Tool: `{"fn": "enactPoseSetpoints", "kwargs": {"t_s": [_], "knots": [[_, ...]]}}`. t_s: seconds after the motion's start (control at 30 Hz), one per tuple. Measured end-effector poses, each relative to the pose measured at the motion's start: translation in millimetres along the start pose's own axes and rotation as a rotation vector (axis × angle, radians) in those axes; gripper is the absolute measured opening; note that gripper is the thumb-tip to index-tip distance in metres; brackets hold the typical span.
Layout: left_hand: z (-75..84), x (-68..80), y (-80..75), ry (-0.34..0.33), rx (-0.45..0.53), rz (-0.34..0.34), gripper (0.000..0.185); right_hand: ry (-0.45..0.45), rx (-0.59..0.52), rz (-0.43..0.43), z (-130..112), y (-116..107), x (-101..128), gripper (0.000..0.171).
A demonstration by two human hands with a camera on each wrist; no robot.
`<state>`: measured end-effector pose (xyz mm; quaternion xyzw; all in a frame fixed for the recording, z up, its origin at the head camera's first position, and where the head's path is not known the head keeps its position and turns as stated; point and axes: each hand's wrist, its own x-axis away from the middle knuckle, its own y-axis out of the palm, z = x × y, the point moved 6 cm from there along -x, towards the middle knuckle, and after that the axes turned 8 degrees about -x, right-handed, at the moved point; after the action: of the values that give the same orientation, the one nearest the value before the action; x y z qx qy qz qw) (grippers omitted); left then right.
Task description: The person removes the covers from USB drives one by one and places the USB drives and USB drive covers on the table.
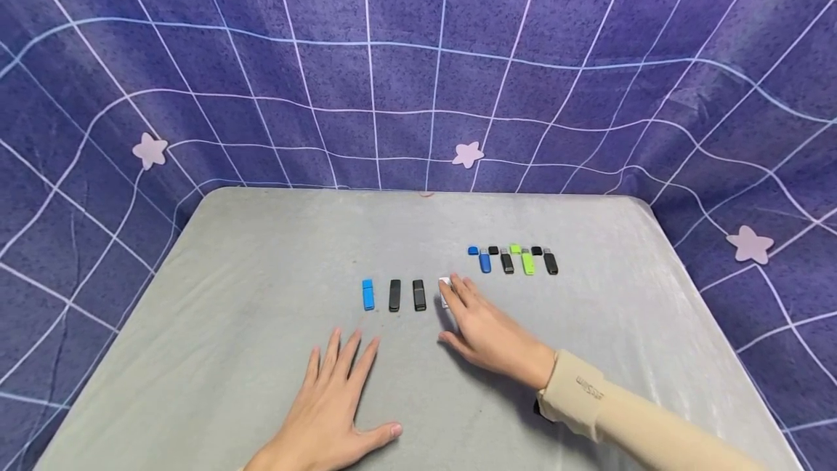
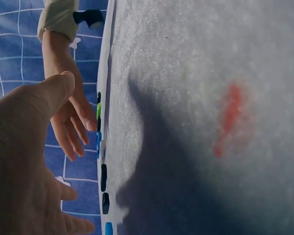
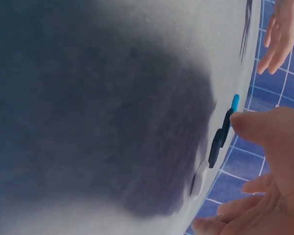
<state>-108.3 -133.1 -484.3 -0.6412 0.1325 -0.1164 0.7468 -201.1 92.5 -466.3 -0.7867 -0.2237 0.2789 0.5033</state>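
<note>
A near row on the grey table (image 1: 261,253) holds a blue USB stick (image 1: 368,295), two black USB sticks (image 1: 394,295) (image 1: 419,295) and a white USB stick (image 1: 445,291). My right hand (image 1: 487,329) lies flat with straight fingers, its fingertips (image 1: 458,286) at the white stick, which they partly cover. The white stick (image 3: 200,178) also shows in the right wrist view beside the black sticks (image 3: 216,146). My left hand (image 1: 333,398) rests flat and open on the table below the row, holding nothing.
A second row at the back right has blue (image 1: 484,261), black (image 1: 506,262), green (image 1: 527,262) and black (image 1: 551,262) USB sticks with loose caps (image 1: 515,248) behind them. A purple grid-patterned cloth (image 1: 418,71) surrounds the table.
</note>
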Motion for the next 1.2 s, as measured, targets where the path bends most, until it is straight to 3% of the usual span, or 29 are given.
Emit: {"fn": "enactPoseSetpoints", "kwargs": {"t_s": [0.33, 0.5, 0.93, 1.2], "knots": [[-0.7, 7.0, -10.1, 0.006, 0.003, 0.086, 0.111, 0.064, -0.028, -0.034, -3, 2, -23, 0.077], [-0.9, 7.6, -12.1, -0.017, 0.022, 0.07, 0.111, 0.105, -0.032, -0.078, -3, 8, -29, 0.076], [8.2, 7.3, -19.8, 0.004, 0.044, 0.135, 0.114, 0.155, -0.077, -0.037, 1, 10, -33, 0.068], [11.0, 4.3, -23.2, -0.047, 0.103, 0.131, 0.115, 0.133, -0.098, -0.016, 4, 10, -34, 0.056]]}}
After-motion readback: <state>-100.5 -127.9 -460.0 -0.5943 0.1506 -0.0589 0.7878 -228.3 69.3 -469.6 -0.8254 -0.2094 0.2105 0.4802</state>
